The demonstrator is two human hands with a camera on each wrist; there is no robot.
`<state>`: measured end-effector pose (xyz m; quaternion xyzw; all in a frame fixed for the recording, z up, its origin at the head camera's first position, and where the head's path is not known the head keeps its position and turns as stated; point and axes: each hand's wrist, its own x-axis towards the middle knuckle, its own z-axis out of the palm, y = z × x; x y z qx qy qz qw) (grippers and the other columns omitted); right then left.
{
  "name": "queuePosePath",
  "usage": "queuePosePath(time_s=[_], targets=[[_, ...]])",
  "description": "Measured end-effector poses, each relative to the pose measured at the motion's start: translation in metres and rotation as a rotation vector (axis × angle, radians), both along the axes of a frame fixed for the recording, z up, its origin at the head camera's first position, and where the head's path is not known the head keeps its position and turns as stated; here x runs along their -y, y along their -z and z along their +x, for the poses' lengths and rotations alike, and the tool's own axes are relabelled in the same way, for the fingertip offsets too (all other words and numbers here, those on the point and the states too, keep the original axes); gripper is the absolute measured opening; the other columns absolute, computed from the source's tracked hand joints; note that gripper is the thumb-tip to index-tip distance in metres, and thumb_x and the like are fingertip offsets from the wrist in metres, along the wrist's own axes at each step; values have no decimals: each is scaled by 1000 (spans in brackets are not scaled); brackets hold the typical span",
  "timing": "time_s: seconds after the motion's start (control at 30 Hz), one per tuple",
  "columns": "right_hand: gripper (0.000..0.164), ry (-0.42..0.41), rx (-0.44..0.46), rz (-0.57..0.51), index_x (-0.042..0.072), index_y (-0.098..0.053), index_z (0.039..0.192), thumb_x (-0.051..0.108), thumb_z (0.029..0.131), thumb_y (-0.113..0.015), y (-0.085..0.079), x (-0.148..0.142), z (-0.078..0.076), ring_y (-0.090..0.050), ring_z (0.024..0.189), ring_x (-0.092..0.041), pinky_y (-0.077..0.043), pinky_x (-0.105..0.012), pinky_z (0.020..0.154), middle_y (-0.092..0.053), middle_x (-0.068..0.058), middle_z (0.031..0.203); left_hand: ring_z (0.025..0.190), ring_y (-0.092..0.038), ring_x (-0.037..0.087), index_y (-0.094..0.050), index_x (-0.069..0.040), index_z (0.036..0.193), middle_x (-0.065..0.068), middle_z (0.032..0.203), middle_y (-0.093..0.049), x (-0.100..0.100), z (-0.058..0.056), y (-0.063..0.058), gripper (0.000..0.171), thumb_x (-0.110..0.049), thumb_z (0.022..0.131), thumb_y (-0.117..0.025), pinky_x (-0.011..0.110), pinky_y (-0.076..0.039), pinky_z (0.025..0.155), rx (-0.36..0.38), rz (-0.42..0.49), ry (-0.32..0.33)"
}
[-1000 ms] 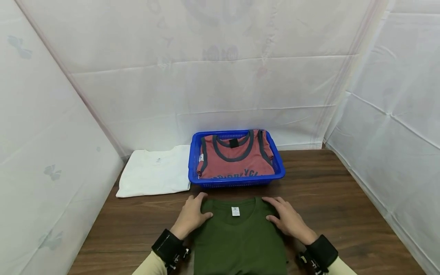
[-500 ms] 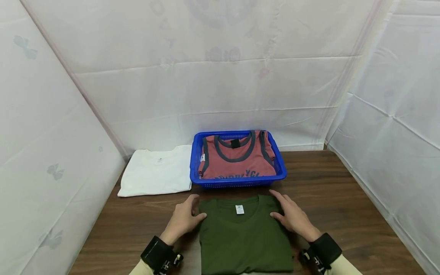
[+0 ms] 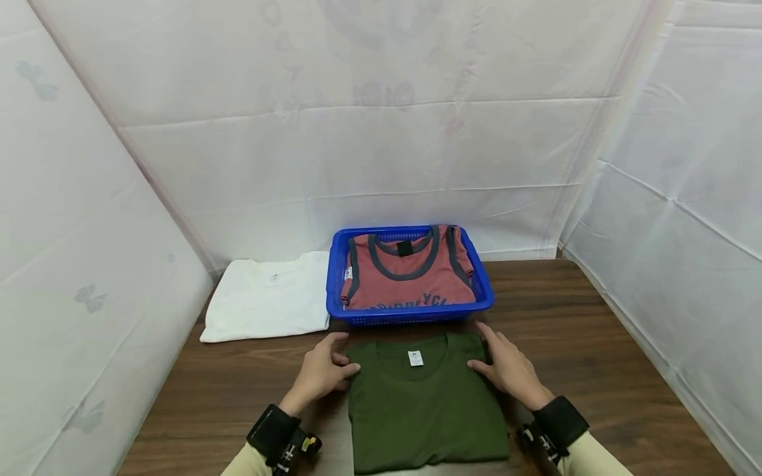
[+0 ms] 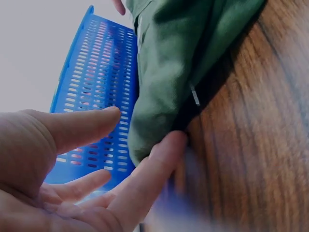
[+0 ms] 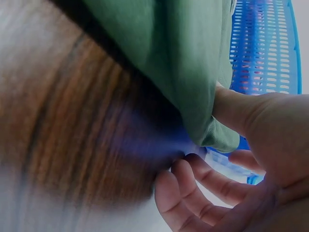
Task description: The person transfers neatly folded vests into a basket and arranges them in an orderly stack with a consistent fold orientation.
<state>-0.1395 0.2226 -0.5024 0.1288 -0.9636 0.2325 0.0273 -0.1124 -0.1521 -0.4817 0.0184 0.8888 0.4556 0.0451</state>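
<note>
Flanking the folded dark-green cloth T-shirt (image 3: pixel 428 416) at the lower centre of the head view, your left hand (image 3: pixel 318 370) and right hand (image 3: pixel 512 370) sit at its shoulder corners, fingers loosely parted, thumbs turned in toward the cloth, no firm grip to be seen. The shirt lies on the dark-brown wood-grain table (image 3: pixel 571 324), just below the blue perforated plastic basket (image 3: pixel 411 317), which holds a folded red shirt with grey trim (image 3: pixel 411 287); a folded white cloth garment (image 3: pixel 268 307) lies at the basket's left. The step in hand looks like squaring the shoulders, so work both sides evenly and watch the edge at the bottom of the frame, which runs slightly aslant, lower at its left end. In the left wrist view, one fingertip meets the green edge near mid-frame while the digit above it stands apart, so this hand is partly spread, cupping rather than clamping; should you lift, first close on all the layers together. In the right wrist view, a digit passes behind the green cloth right of centre, its tip hidden, and other fingers curve loosely below the corner; how firmly they bear cannot be told, so feel for equal contact and keep your wrists level, lest the soft fold sag open.
</note>
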Motion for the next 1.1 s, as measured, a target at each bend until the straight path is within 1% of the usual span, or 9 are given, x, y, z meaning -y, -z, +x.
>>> queuePosePath(time_s=[0.07, 0.17, 0.3, 0.5, 0.57, 0.7, 0.93, 1.03, 1.1], targets=[[78, 3, -18, -2, 9, -38, 149, 32, 85, -77, 1, 0, -1, -63, 89, -34, -50, -41, 59, -59, -21, 118, 72, -64, 17, -50, -8, 139, 7, 90, -66, -1, -1, 1, 64, -12, 82, -79, 36, -55, 67, -1, 8, -9], [76, 11, -25, -9, 6, -39, 148, 30, 86, -76, 3, 3, -3, -62, 98, -38, -52, -47, 67, -58, -23, 123, 75, -65, 21, -49, -8, 140, 11, 95, -65, -2, -4, 5, 63, -9, 84, -77, 38, -56, 65, 16, 89, -21], [76, -2, 9, -34, 1, -37, 148, 29, 88, -75, 0, 2, -5, -61, 104, -40, -53, -50, 73, -56, -25, 127, 68, -69, 26, -46, -6, 141, 16, 98, -65, 0, -5, 8, 56, -10, 90, -70, 36, -58, 59, 43, 209, -35], [71, 47, 31, -120, -2, -36, 146, 23, 90, -72, -10, -8, -9, -65, 90, -34, -53, -48, 70, -66, -20, 110, 66, -70, 27, -45, -5, 142, 17, 93, -70, 11, -6, 0, 52, -17, 95, -64, 38, -58, 55, 64, 173, -84], [69, 70, 66, -140, -2, -36, 146, 23, 91, -71, -11, -11, -10, -66, 85, -30, -53, -47, 70, -68, -17, 104, 67, -70, 28, -45, -6, 142, 17, 92, -70, 12, -7, -4, 52, -19, 95, -64, 38, -58, 54, 93, 164, -99], [69, 82, 157, -152, -3, -37, 146, 27, 93, -68, -12, -10, -13, -65, 79, -21, -53, -42, 70, -68, -12, 100, 72, -70, 28, -43, -5, 143, 18, 94, -70, 9, -11, -6, 55, -22, 96, -64, 39, -58, 56, 144, 177, -64], [67, 92, 292, -246, -4, -41, 143, 29, 92, -69, -16, -3, -18, -61, 55, -16, -53, -32, 54, -67, -13, 96, 71, -69, 27, -40, -4, 145, 19, 95, -68, 0, -14, -4, 57, -24, 96, -63, 40, -58, 56, 173, 219, -31], [64, 102, 336, -266, -6, -46, 139, 30, 92, -69, -16, -3, -20, -65, 62, -18, -54, -34, 57, -68, -16, 100, 73, -69, 28, -38, -3, 146, 21, 98, -66, -1, -15, -1, 59, -24, 97, -62, 42, -58, 57, 202, 294, -42], [63, 108, 351, -260, -8, -49, 136, 31, 91, -69, -17, -3, -20, -67, 75, -24, -55, -38, 64, -67, -20, 105, 74, -68, 28, -37, -3, 146, 22, 101, -65, -1, -16, 1, 58, -22, 97, -62, 43, -59, 59, 227, 359, -50]])
